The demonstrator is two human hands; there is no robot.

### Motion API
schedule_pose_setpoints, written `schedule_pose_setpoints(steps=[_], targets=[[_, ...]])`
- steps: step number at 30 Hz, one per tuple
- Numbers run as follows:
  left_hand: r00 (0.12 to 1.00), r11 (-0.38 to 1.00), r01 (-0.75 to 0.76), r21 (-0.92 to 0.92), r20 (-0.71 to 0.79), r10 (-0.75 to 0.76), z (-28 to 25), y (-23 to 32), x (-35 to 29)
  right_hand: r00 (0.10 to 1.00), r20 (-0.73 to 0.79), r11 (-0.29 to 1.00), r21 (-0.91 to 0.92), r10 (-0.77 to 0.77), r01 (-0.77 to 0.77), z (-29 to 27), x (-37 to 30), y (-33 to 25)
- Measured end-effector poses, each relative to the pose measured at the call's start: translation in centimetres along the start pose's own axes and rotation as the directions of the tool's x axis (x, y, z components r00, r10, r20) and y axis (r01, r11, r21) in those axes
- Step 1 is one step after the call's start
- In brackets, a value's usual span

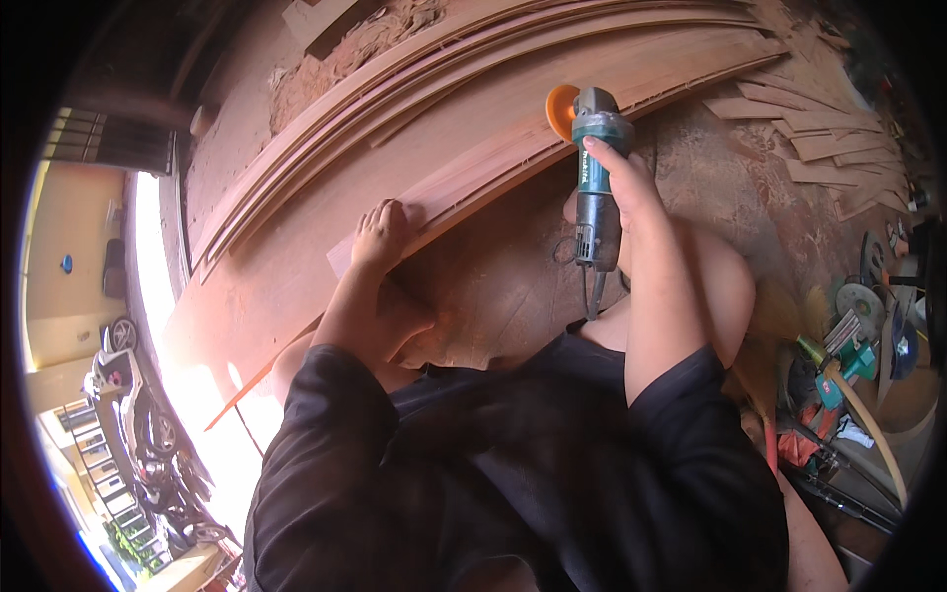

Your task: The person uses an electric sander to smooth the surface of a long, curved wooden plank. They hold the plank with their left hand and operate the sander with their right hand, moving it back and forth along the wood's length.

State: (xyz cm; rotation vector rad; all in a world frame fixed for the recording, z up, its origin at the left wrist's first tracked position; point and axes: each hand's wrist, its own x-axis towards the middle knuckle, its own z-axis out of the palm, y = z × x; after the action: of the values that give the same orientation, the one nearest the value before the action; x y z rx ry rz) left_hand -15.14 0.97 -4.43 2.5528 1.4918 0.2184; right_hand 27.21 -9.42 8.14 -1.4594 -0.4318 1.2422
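Note:
My right hand (634,187) is closed around the teal and black body of an angle grinder (595,178). An orange disc (561,111) is fitted at its head, close to the near edge of a long reddish wooden plank (493,176). Whether the disc touches the wood or spins, I cannot tell. From the grinder's lower end a dark cord runs down by my leg. Toward the plank's left end, my left hand (383,235) grips it with curled fingers over the top; the thumb is hidden.
Long thin wooden strips (340,133) lie beyond the plank, with wood shavings (380,44) behind them. Offcuts (838,138) are heaped at the far right. Tools and loose discs (860,306) clutter the right side. A parked motorbike (148,424) stands outside at left.

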Motion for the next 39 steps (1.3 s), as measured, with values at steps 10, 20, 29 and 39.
schedule_pose_setpoints(steps=[10,20,29,39], targets=[[0.762,0.811,0.584,-0.013,0.352,-0.543,-8.3,-21.7,-16.3,0.987,0.16,0.89,-0.451,0.004,0.069,8.8,1.8,8.5],[0.7,0.615,0.712,-0.339,0.27,-0.661,-8.3,-13.3,-11.3,0.979,0.201,0.604,-0.785,0.038,0.138,15.7,2.8,11.4],[0.571,-0.529,0.473,-0.705,0.702,-0.425,-9.0,3.9,-9.5,0.825,0.514,0.357,-0.835,0.236,0.418,28.7,-4.8,13.1],[0.737,-0.37,0.47,-0.801,0.587,-0.334,-2.1,9.1,-2.1,0.923,0.35,0.367,-0.889,0.159,0.274,21.7,0.9,12.2]])
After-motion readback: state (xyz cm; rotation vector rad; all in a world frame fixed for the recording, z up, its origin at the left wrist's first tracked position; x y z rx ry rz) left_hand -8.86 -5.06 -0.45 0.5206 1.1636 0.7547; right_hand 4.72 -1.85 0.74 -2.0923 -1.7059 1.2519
